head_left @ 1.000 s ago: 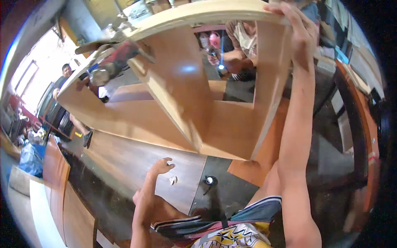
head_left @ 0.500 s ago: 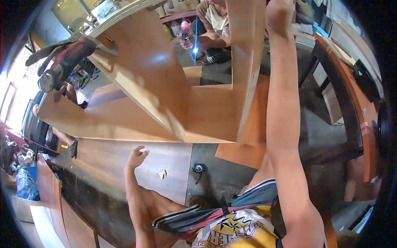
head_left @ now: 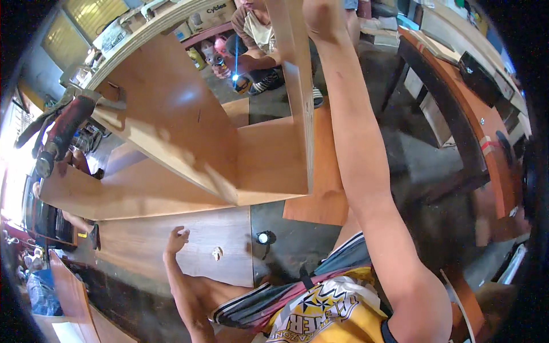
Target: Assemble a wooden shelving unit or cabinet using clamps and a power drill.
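A plywood frame (head_left: 269, 160) of joined boards stands before me, with a slanting divider board (head_left: 171, 97) inside it. My right arm reaches far up beside the upright board. At its end my right hand (head_left: 322, 20) is at the upper edge of the picture, its fingers out of sight. My left hand (head_left: 176, 241) hovers low over a wood-grain panel (head_left: 137, 240), fingers loosely bent and apart, holding nothing. A small pale scrap (head_left: 217, 253) lies on that panel. On the frame's upper left edge rests a red and dark metal tool (head_left: 66, 128), its kind unclear.
Across the frame a person (head_left: 260, 34) crouches, hands near a bright blue-white light (head_left: 235, 78). A small round dark object with a lit face (head_left: 264, 236) lies on the floor. An orange-topped table (head_left: 457, 86) stands right. Loose boards (head_left: 74, 286) lean at lower left.
The frame and surroundings have shifted left in the picture as the view turned. My right arm now slants further left. My left hand sits slightly lower, still holding nothing.
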Tool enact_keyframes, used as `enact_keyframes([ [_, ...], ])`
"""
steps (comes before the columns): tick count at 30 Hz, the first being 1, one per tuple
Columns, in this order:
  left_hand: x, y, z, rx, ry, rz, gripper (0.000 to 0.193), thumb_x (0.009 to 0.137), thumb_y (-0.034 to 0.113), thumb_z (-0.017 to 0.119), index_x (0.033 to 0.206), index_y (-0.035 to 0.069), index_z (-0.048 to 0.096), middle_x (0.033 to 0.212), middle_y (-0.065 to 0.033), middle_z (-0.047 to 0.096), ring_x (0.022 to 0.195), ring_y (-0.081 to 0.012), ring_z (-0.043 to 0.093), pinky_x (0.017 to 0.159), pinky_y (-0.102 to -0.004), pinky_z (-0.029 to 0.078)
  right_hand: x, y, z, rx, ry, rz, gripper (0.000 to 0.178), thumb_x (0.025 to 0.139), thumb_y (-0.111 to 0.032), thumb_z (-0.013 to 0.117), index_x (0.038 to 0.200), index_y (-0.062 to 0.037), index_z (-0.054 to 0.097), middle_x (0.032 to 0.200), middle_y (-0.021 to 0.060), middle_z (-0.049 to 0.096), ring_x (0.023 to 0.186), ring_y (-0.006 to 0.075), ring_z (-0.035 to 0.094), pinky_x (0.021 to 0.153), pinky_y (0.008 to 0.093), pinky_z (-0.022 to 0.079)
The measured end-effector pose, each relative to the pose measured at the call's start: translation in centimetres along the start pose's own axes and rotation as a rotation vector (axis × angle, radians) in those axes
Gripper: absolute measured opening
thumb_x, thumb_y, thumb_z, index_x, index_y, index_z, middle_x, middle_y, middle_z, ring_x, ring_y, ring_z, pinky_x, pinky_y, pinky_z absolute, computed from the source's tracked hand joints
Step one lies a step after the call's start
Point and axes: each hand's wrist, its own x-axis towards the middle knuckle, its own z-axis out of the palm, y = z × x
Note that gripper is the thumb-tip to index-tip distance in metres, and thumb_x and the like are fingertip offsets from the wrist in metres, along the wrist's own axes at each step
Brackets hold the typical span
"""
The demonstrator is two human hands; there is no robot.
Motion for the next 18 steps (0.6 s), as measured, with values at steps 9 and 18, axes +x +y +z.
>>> enact_keyframes([
  [9,0.6,-3.3,1.6,0.134,-0.044,0.138,0.056,0.082,0.031,0.065,0.121,-0.007,0.051,0.074,-0.0166,0.067,0.068,-0.0208,0.065,0.067,-0.0341,0.051,-1.4,0.2,1.2,-0.115,0.045,-0.021,0.009,0.079,-0.007,0.059,0.076,-0.0002,0.065,0.079,0.005,0.065,0.077,0.0117,0.058,0.072,0.0277,0.048],
  [18,4.5,-4.8,3.2,0.105,-0.109,0.017,0.058,0.083,0.034,0.065,0.123,-0.004,0.051,0.073,-0.0138,0.067,0.062,-0.0186,0.064,0.064,-0.033,0.053,-0.1,-1.0,0.8,-0.124,-0.031,-0.09,0.016,0.084,-0.003,0.053,0.082,0.0052,0.067,0.089,0.0138,0.065,0.088,0.0185,0.061,0.083,0.0297,0.046],
])
